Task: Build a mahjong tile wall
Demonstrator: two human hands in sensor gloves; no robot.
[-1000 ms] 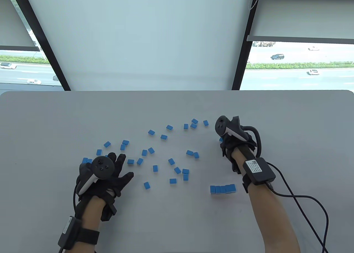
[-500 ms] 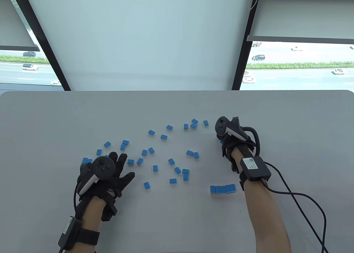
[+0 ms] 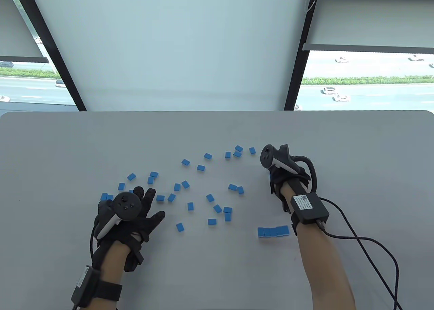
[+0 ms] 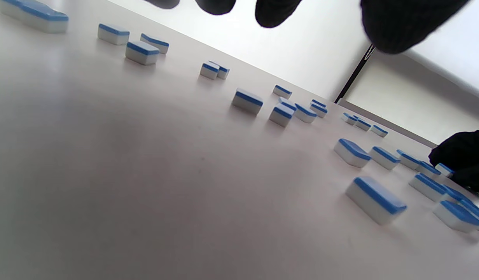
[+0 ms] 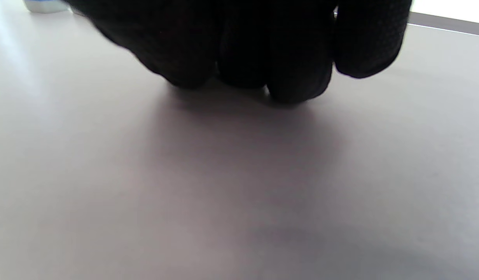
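**Table view: two gloved hands over a scatter of mahjong tiles**

Table view shows a grey table point(image 3: 339, 147) reaching to a window with drawn blinds point(image 3: 169, 45). The left hand point(image 3: 130, 215) lies flat near the table's front left, fingers spread and holding nothing; in the left wrist view its fingertips point(image 4: 402, 23) hang clear above the surface. The right hand point(image 3: 284, 177) sits right of centre with its fingers curled under; the right wrist view shows those fingers point(image 5: 286, 58) bunched just above the table, and whether they hold a tile cannot be told. Loose blue-backed mahjong tiles point(image 3: 190, 206) lie scattered face down between the hands. A short row of tiles point(image 3: 273, 231), set side by side and touching, stands near the right forearm. One blue tile edge point(image 3: 270, 177) peeks out at the right hand's left side.
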